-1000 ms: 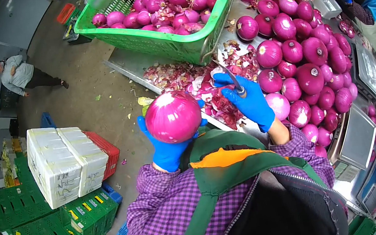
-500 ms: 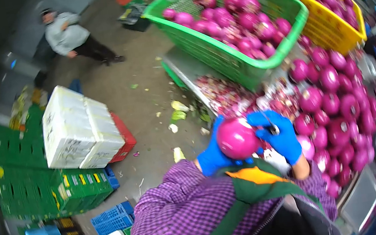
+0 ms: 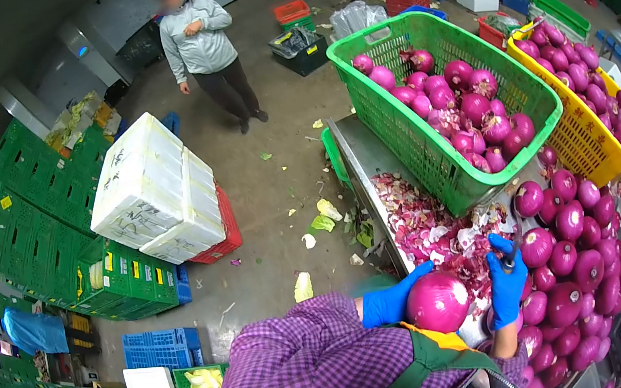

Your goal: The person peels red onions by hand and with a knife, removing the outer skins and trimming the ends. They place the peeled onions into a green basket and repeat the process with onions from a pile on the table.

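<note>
My left hand, in a blue glove, is wrapped round a large, smooth red onion from its left side. To the right of that onion, my gloved right hand is closed on a small knife; only its dark handle shows, and the blade cannot be made out. Loose onion skins cover the metal table just beyond both hands. A big heap of red onions lies right beside my right hand.
A green basket of red onions stands on the table, with a yellow basket of onions behind it. White foam boxes and green crates are at the left. A person in a grey jacket stands on the floor.
My view has tilted up and steadied. The onion stays in my left hand, while my right hand with the knife has moved away from it to the right.
</note>
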A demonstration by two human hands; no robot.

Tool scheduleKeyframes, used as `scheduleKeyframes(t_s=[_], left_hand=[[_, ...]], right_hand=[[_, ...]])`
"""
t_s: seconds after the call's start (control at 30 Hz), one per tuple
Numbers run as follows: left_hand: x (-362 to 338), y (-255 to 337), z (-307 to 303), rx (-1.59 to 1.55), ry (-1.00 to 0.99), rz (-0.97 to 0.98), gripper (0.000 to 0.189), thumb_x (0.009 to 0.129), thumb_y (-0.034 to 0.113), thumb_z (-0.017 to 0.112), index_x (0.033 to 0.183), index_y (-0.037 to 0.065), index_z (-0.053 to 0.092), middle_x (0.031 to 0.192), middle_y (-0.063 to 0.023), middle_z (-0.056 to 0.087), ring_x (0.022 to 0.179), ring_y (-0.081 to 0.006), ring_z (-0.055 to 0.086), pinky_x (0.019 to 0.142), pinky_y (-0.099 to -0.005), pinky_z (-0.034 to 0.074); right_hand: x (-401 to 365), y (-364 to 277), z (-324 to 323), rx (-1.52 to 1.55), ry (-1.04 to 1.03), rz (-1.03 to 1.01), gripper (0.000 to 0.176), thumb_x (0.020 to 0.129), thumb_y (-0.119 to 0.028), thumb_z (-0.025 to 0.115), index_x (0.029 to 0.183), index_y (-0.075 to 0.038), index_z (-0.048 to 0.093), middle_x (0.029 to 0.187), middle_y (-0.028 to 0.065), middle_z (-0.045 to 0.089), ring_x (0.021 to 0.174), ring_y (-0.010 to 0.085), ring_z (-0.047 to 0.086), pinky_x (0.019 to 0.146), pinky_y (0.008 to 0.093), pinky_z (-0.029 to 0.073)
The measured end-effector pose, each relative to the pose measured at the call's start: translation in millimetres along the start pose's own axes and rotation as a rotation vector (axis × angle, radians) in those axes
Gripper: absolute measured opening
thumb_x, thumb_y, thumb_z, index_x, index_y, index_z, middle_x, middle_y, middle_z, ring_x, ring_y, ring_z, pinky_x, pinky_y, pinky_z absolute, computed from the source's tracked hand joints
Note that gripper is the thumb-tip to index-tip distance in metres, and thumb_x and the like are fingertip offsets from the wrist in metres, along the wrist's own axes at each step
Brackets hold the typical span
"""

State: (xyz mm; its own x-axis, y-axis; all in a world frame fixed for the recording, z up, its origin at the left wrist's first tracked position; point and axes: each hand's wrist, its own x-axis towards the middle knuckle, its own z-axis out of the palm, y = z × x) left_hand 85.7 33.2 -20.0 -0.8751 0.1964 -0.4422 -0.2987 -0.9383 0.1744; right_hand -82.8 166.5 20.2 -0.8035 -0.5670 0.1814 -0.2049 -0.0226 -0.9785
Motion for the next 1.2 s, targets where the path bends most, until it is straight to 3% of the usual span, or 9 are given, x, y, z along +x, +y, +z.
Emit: scheduleKeyframes(t_s=[0.17, 0.27, 0.33, 0.5, 0.57, 0.63, 0.9, 0.97, 1.2], left_hand=[[-23.6, 3.0, 15.6, 1.1, -0.181, 0.798, 0.067, 0.092, 0.051, 0.047, 0.145, 0.015, 0.025, 0.139, -0.0132, 0.042, 0.128, -0.0254, 0.041, 0.107, -0.0483, 0.033], [-22.8, 19.7, 50.2, 0.189, -0.071, -0.037, 0.071, 0.091, 0.056, 0.045, 0.142, 0.012, 0.027, 0.133, -0.0136, 0.048, 0.116, -0.027, 0.053, 0.092, -0.0468, 0.047], [-24.9, 23.3, 54.3, 0.36, -0.139, 0.072, 0.072, 0.088, 0.041, 0.06, 0.142, 0.009, 0.026, 0.13, -0.0128, 0.05, 0.112, -0.0246, 0.054, 0.089, -0.042, 0.049], [-33.3, 35.6, 83.2, 1.035, -0.087, 0.443, 0.101, 0.069, 0.013, 0.081, 0.147, 0.008, 0.016, 0.13, -0.0113, 0.048, 0.119, -0.0201, 0.048, 0.097, -0.0344, 0.044], [-17.2, 40.9, 69.4, 1.554, 0.009, 0.769, 0.109, 0.068, 0.01, 0.081, 0.149, 0.01, 0.007, 0.144, -0.0109, 0.031, 0.131, -0.022, 0.035, 0.105, -0.0365, 0.036], [-0.8, 29.2, 71.1, 0.967, -0.054, 0.75, 0.107, 0.068, 0.017, 0.083, 0.148, 0.008, 0.012, 0.145, -0.0116, 0.03, 0.133, -0.022, 0.032, 0.108, -0.0369, 0.032], [25.0, 30.3, 19.6, 0.108, -0.069, 0.534, 0.075, 0.077, 0.013, 0.069, 0.14, 0.006, 0.029, 0.137, -0.0131, 0.041, 0.126, -0.0317, 0.042, 0.105, -0.0475, 0.038], [25.4, 30.2, 17.6, 0.163, -0.06, 0.52, 0.077, 0.077, 0.014, 0.069, 0.141, 0.007, 0.027, 0.139, -0.0143, 0.039, 0.129, -0.0321, 0.04, 0.107, -0.047, 0.036], [26.0, 22.8, 45.3, 0.596, 0.003, 0.632, 0.098, 0.064, 0.008, 0.08, 0.143, 0.011, 0.023, 0.138, -0.0125, 0.037, 0.125, -0.029, 0.043, 0.105, -0.0435, 0.039]], right_hand=[[-22.2, -37.5, -11.8, 0.299, -0.334, 0.136, 0.065, 0.074, 0.0, 0.051, 0.138, -0.003, 0.041, 0.13, 0.0106, 0.054, 0.052, 0.0004, 0.039, 0.049, 0.0174, 0.036], [-31.6, -22.6, -7.8, 0.364, -0.417, 0.131, 0.069, 0.078, -0.016, 0.062, 0.14, 0.0, 0.037, 0.134, 0.0115, 0.049, 0.087, 0.0113, 0.056, 0.073, 0.0232, 0.046], [-37.9, -21.8, -3.0, 0.416, -0.208, 0.238, 0.068, 0.087, -0.036, 0.061, 0.138, 0.002, 0.037, 0.134, 0.0118, 0.048, 0.12, 0.021, 0.048, 0.102, 0.0368, 0.039], [-40.1, 19.0, -1.1, 1.17, -0.17, 0.574, 0.049, 0.099, -0.04, 0.037, 0.137, -0.009, 0.04, 0.135, 0.0094, 0.048, 0.121, 0.0225, 0.049, 0.102, 0.0382, 0.04], [-41.9, 13.1, 15.6, 1.054, -0.063, 0.575, 0.044, 0.098, -0.047, 0.036, 0.117, -0.011, 0.052, 0.083, 0.0024, 0.059, 0.068, 0.0126, 0.055, 0.058, 0.0261, 0.045], [-41.2, 2.8, 22.1, 1.25, -0.088, 0.774, 0.042, 0.097, -0.049, 0.038, 0.104, -0.011, 0.054, 0.064, 0.0001, 0.048, 0.052, 0.0093, 0.041, 0.048, 0.0233, 0.034], [-37.4, -9.4, -8.2, 0.053, -0.055, 0.279, 0.044, 0.084, -0.003, 0.059, 0.127, -0.006, 0.052, 0.095, 0.0079, 0.067, 0.083, 0.019, 0.066, 0.07, 0.0296, 0.052], [-37.3, -27.3, -15.2, -0.494, 0.081, -0.13, 0.054, 0.078, 0.0, 0.061, 0.129, -0.014, 0.051, 0.104, 0.0082, 0.065, 0.086, 0.0258, 0.066, 0.07, 0.0307, 0.052], [-28.3, -35.6, -15.3, -0.764, -0.072, -0.117, 0.065, 0.076, -0.005, 0.06, 0.137, -0.017, 0.04, 0.121, 0.0114, 0.055, 0.094, 0.0304, 0.063, 0.066, 0.0409, 0.052]])
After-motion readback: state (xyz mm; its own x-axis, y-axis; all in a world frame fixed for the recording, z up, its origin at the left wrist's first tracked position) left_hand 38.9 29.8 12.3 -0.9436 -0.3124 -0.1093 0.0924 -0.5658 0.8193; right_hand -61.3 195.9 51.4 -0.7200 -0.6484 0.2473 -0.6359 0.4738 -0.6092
